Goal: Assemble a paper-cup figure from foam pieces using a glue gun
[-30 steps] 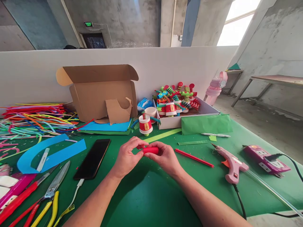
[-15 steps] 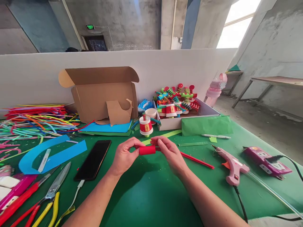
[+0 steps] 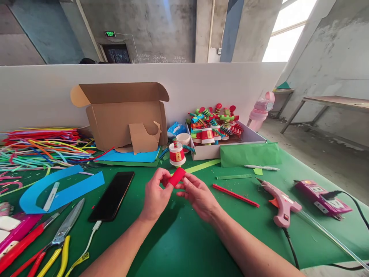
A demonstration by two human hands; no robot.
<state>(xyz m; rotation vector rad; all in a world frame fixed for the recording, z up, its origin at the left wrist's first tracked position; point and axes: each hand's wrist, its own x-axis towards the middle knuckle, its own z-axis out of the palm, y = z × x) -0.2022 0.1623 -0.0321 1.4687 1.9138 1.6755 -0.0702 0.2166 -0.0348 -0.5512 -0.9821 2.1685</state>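
A small red paper tube (image 3: 177, 177) is held up above the green table, tilted with its right end higher. My left hand (image 3: 157, 192) pinches its left end between thumb and fingers. At the other end, the thumb and index finger of my right hand (image 3: 198, 194) close on the tube, while the lower fingers stay loosely bent. Just beyond my hands stands a red and white paper cup figure (image 3: 177, 154) with coiled teal arms. Red strips (image 3: 236, 195) lie on the table to the right of my right hand.
At left are scissors (image 3: 67, 225), a phone (image 3: 112, 196), a blue paper strip (image 3: 77, 192) and pipe cleaners (image 3: 49, 150). A cardboard box (image 3: 127, 115) stands behind. A white box (image 3: 206, 153) holds several figures. A pink glue gun (image 3: 282, 207) with cord lies right.
The red tube has turned from level to tilted, its right end raised. My right hand has shifted slightly left and lower, its fingers rearranged at the tube's end.
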